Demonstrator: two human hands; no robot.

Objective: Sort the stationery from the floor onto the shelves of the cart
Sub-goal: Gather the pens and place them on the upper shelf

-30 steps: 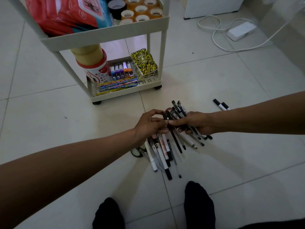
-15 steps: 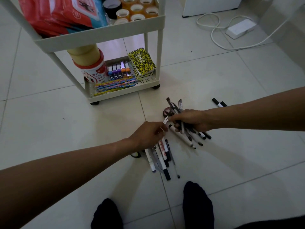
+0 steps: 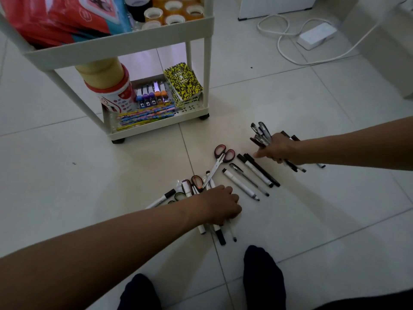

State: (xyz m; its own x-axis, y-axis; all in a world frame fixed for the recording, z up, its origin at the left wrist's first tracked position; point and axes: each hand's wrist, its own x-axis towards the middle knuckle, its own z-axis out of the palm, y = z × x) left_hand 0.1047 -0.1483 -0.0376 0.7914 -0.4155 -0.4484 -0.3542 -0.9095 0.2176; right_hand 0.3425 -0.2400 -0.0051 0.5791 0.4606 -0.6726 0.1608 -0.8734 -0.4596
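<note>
Down on the tiled floor (image 3: 89, 180), the left hand (image 3: 220, 203) curls around loose markers (image 3: 218, 233); the right hand (image 3: 280, 151) grips a bundle of pens (image 3: 260, 134), near the cart (image 3: 125, 47).

A white power strip (image 3: 317, 38) with looped white cable (image 3: 282, 34) lies on the tiled floor (image 3: 312, 220).

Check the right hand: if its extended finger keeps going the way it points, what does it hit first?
Likely the two black markers lying just left of the right hand, whose fingertip points leftward at them; depth is uncertain.
</note>
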